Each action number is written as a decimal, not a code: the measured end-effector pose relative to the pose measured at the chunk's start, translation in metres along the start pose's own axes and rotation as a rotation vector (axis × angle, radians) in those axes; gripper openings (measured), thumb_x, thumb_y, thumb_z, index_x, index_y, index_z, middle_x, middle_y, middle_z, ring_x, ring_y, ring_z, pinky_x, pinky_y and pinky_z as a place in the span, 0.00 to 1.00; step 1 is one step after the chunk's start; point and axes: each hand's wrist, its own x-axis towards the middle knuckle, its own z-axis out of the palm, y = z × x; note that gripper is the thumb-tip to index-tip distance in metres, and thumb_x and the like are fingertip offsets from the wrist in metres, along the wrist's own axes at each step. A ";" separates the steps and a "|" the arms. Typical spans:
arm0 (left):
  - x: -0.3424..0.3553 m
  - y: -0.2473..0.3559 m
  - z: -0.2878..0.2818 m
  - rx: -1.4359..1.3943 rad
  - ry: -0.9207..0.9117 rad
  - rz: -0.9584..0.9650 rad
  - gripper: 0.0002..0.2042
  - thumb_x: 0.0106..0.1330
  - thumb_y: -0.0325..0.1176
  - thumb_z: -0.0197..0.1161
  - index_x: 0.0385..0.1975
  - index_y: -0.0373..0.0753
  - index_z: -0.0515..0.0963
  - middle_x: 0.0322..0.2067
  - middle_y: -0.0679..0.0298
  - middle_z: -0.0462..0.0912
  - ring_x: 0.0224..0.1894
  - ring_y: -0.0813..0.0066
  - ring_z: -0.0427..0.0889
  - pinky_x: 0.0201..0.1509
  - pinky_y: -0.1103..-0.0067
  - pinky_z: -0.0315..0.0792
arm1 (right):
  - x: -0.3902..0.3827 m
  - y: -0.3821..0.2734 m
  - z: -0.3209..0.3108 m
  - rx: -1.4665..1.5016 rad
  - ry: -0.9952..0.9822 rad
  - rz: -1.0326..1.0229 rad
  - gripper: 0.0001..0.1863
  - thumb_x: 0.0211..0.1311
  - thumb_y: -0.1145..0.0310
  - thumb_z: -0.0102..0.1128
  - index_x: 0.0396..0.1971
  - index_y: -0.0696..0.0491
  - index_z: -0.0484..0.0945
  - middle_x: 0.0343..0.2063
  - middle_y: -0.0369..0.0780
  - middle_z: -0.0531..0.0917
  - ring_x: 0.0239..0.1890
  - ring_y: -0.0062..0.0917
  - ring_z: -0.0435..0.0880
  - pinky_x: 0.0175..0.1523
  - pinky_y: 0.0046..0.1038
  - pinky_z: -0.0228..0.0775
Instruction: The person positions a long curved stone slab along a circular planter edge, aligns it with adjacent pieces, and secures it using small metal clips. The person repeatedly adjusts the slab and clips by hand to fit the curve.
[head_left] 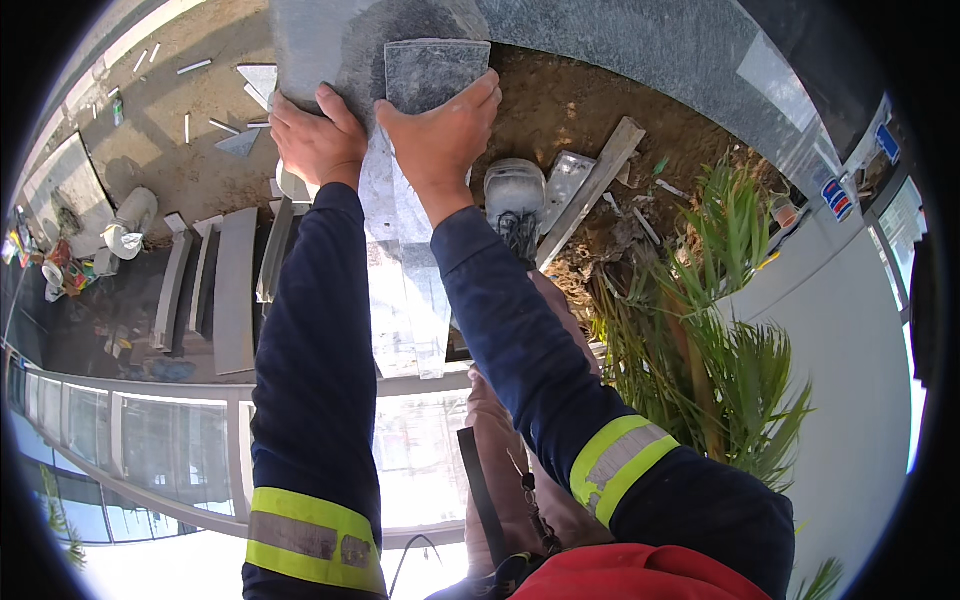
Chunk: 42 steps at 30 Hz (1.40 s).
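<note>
My right hand (440, 140) grips a small dark grey stone tile (437, 72) by its near end, thumb at the left side and fingers around the right side. That tile lies on a larger grey stone slab (320, 45), which has a darker patch around it. At the slab's left edge, my left hand (322, 137) curls its fingers over the side with the thumb on top. Under my wrists, a pale stone strip (390, 210) runs toward me. The undersides of both hands are hidden.
A curved stone border (620, 60) sweeps right. Near my right arm are a bucket (515, 190), a wooden plank (592, 190) and a green palm plant (700, 330). Long stone pieces (235, 290) lie left, with a white sack (130, 222) beyond. Dirt ground holds scattered offcuts.
</note>
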 end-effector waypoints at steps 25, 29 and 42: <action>0.000 0.003 -0.003 0.018 0.041 0.018 0.33 0.69 0.53 0.54 0.62 0.30 0.68 0.52 0.44 0.78 0.56 0.42 0.76 0.60 0.57 0.71 | -0.005 0.003 -0.003 0.035 -0.018 -0.007 0.66 0.39 0.57 0.85 0.70 0.71 0.48 0.63 0.63 0.64 0.63 0.55 0.67 0.65 0.51 0.63; -0.001 0.002 -0.001 0.006 0.020 0.011 0.33 0.69 0.53 0.55 0.63 0.29 0.68 0.53 0.43 0.77 0.56 0.42 0.76 0.61 0.57 0.70 | -0.004 0.006 -0.002 0.015 -0.021 -0.005 0.66 0.39 0.56 0.85 0.69 0.73 0.48 0.63 0.64 0.63 0.64 0.57 0.67 0.66 0.51 0.64; 0.000 -0.004 0.003 -0.012 0.046 0.028 0.34 0.68 0.53 0.55 0.63 0.28 0.68 0.52 0.43 0.78 0.56 0.42 0.77 0.58 0.56 0.71 | 0.000 0.001 -0.004 0.057 -0.073 0.033 0.66 0.41 0.57 0.85 0.70 0.72 0.46 0.65 0.64 0.60 0.66 0.55 0.64 0.66 0.54 0.62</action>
